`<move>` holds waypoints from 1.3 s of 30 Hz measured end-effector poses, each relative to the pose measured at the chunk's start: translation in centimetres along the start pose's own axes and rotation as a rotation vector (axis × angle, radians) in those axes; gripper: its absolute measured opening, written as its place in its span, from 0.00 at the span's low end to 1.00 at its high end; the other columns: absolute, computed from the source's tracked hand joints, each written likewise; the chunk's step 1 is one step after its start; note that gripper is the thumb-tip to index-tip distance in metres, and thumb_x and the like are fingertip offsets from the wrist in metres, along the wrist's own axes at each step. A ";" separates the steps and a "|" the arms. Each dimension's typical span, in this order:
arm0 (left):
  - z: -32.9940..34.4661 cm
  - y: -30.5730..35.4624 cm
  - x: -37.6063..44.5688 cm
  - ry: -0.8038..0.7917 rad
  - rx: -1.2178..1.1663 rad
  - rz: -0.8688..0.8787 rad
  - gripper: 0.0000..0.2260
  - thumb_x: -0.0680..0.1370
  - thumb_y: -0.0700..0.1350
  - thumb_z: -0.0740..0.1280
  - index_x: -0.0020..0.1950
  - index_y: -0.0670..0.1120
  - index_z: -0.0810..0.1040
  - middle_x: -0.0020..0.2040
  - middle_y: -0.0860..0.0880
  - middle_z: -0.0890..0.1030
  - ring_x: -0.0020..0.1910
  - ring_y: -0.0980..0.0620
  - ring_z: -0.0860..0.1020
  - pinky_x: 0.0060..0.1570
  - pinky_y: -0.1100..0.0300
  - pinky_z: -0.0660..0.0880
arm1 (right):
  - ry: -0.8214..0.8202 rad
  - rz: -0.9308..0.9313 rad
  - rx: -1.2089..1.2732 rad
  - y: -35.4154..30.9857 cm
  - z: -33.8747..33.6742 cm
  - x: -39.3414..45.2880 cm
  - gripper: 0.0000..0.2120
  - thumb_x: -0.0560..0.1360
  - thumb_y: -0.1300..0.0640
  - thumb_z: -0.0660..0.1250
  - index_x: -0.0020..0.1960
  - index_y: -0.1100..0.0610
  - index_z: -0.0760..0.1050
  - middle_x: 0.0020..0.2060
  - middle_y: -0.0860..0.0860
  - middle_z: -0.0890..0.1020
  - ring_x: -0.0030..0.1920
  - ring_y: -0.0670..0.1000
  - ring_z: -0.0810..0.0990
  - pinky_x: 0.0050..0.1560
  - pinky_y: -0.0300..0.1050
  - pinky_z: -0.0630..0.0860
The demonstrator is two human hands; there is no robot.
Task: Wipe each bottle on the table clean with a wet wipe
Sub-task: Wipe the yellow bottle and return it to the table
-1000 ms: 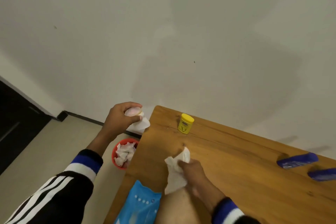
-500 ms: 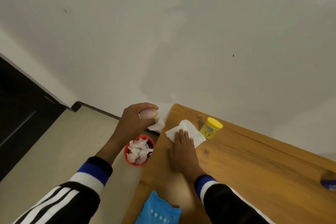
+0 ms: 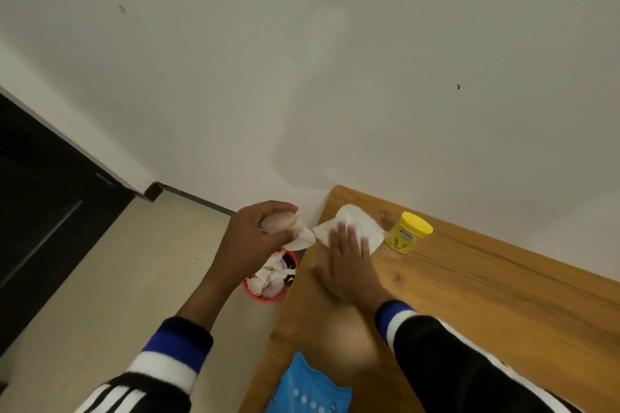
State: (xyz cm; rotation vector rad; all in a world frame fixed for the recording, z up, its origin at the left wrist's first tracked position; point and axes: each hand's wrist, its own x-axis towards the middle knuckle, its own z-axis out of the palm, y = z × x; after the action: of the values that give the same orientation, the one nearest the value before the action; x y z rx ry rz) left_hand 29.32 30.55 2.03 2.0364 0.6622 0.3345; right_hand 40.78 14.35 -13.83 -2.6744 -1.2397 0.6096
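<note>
My left hand (image 3: 255, 238) grips a small pale pink bottle (image 3: 288, 230) held out past the table's left edge, above the floor. My right hand (image 3: 349, 265) lies flat with fingers spread, pressing a white wet wipe (image 3: 352, 225) onto the far left corner of the wooden table (image 3: 486, 305). A small yellow jar (image 3: 407, 232) with a yellow lid stands upright just right of the wipe, close to the wall.
A red bin (image 3: 271, 275) full of crumpled used wipes sits on the floor beside the table's left edge, below my left hand. A blue wipes pack (image 3: 308, 389) lies at the near table edge. A dark door is at the left.
My right hand carried the wipe from mid-table to the far left corner and flattened it there. The left hand kept holding the bottle off the edge. The view shifted left, losing the blue items.
</note>
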 end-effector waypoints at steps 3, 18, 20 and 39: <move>0.0 0.3 -0.5 0.005 0.022 -0.015 0.16 0.72 0.44 0.77 0.50 0.64 0.78 0.49 0.70 0.77 0.49 0.74 0.76 0.41 0.81 0.70 | -0.079 -0.107 0.056 -2.5 1.4 -4.2 0.38 0.80 0.33 0.42 0.80 0.56 0.37 0.78 0.54 0.35 0.78 0.58 0.34 0.78 0.59 0.39; -0.7 1.0 -0.3 0.020 -0.046 0.017 0.18 0.72 0.43 0.77 0.49 0.66 0.79 0.46 0.73 0.80 0.52 0.71 0.76 0.43 0.76 0.75 | 0.004 0.017 -0.008 1.0 -0.3 -0.3 0.39 0.80 0.33 0.45 0.80 0.57 0.40 0.79 0.59 0.39 0.79 0.61 0.38 0.77 0.60 0.39; -0.6 1.2 -0.2 0.013 -0.050 0.020 0.18 0.72 0.43 0.77 0.48 0.67 0.79 0.47 0.76 0.79 0.52 0.71 0.76 0.42 0.76 0.74 | -0.076 -0.184 -0.023 0.3 0.8 -3.6 0.39 0.79 0.32 0.43 0.80 0.55 0.37 0.78 0.56 0.36 0.78 0.58 0.34 0.77 0.59 0.37; 0.7 1.3 -2.3 0.005 -0.055 0.058 0.18 0.72 0.43 0.77 0.52 0.66 0.78 0.52 0.68 0.80 0.54 0.69 0.77 0.44 0.77 0.73 | 0.031 0.024 -0.023 5.0 1.9 -9.4 0.34 0.82 0.36 0.42 0.80 0.53 0.38 0.77 0.53 0.37 0.79 0.55 0.35 0.77 0.55 0.36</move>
State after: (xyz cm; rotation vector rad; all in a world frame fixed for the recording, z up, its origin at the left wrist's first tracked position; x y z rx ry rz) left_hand 28.22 28.14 2.85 2.0057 0.5920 0.3879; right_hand 38.09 3.87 -14.13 -2.7105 -1.2154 0.5587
